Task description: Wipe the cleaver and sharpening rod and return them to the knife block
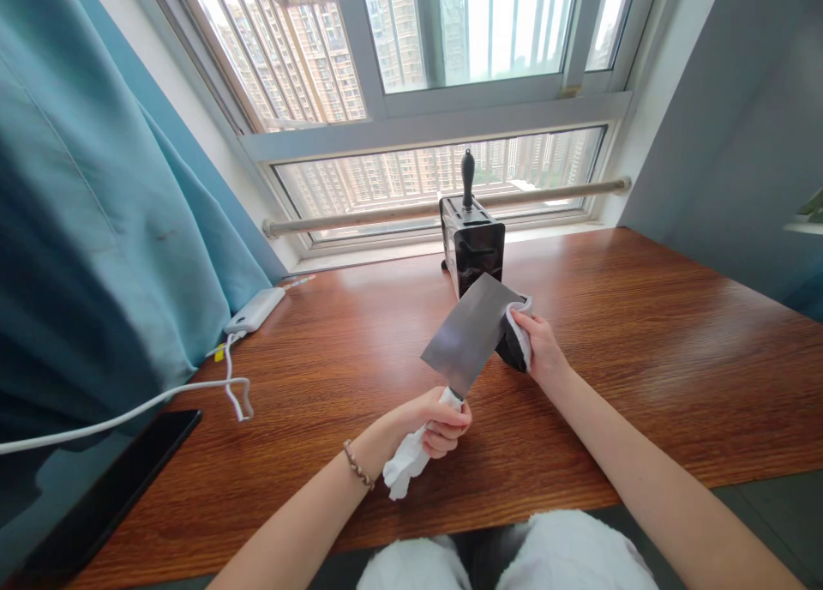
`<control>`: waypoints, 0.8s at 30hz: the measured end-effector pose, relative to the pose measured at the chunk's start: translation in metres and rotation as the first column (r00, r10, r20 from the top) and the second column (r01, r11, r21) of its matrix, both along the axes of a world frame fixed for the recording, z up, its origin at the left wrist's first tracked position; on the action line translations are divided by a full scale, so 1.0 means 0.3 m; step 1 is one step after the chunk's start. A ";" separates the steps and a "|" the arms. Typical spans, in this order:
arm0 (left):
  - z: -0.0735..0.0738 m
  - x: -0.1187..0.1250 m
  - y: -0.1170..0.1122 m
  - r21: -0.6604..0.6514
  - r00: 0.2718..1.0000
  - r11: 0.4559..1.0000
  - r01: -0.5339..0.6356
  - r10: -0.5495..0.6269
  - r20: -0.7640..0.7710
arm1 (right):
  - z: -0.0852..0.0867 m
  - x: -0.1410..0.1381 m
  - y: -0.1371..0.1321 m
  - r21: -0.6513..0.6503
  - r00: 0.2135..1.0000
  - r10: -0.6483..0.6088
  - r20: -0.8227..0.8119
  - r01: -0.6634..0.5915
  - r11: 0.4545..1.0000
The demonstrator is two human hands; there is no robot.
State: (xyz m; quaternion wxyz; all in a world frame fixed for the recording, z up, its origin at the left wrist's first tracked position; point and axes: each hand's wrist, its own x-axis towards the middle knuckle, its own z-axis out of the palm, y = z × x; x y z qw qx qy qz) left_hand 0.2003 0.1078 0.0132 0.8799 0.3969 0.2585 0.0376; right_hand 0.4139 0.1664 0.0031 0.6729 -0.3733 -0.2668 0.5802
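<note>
Above the wooden table (643, 358) I hold a cleaver with a broad steel blade (466, 333), its blade tilted up and away from me. My left hand (441, 423) is closed round the handle through a white tissue (405, 468) that hangs below my fist. My right hand (543, 350) is closed on a white and dark cloth (518, 337), pressed against the blade's far right edge. Just behind the blade stands a black knife block (472, 247) with one black knife handle (467, 178) sticking out of its top.
A white power bank (255, 310) and its white cable (193, 388) lie at the table's left. A black tablet (96, 496) rests at the near left corner. A teal curtain (96, 230) hangs on the left; a window and a wooden rod (360, 217) run behind.
</note>
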 end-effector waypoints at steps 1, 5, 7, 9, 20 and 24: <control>0.003 0.001 -0.002 0.004 1.000 1.000 0.005 -0.005 -0.008 | -0.001 0.011 0.008 -0.004 1.000 -0.030 -0.003 0.030 1.000; 0.009 0.001 -0.004 0.019 0.999 0.999 0.033 -0.033 -0.015 | -0.010 0.042 0.031 -0.007 0.995 -0.097 -0.038 0.097 0.995; 0.008 0.000 -0.001 0.013 0.999 0.999 0.045 -0.045 -0.017 | -0.015 0.046 0.035 -0.010 0.993 -0.103 -0.060 0.102 0.995; 0.005 -0.002 0.004 0.007 0.998 0.999 0.051 -0.051 -0.021 | -0.019 0.044 0.036 -0.017 0.991 -0.117 -0.068 0.116 0.993; -0.004 0.000 0.011 -0.018 0.999 0.999 0.048 -0.048 -0.011 | -0.021 0.037 0.029 -0.036 0.982 -0.163 -0.099 0.161 0.986; 0.007 0.001 0.008 -0.030 0.999 0.999 0.015 -0.016 -0.041 | -0.024 0.036 0.030 -0.030 0.975 -0.201 -0.092 0.199 0.979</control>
